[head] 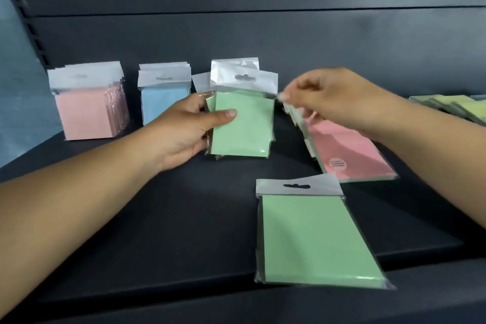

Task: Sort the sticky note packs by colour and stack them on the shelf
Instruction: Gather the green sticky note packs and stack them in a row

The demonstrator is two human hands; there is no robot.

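- Green packs [243,123] upright mid-shelf, left hand [184,134] grip closed on them, thumb across front.
- Right hand [323,97] grip pinching plastic header of a pack in flat pink pile [352,155].
- Loose green pack [318,237] flat at front edge of dark shelf [157,218].
- Pink stack [86,113], blue stack [163,102] standing at rear left.
- Yellow-green packs [457,106] flat far right.
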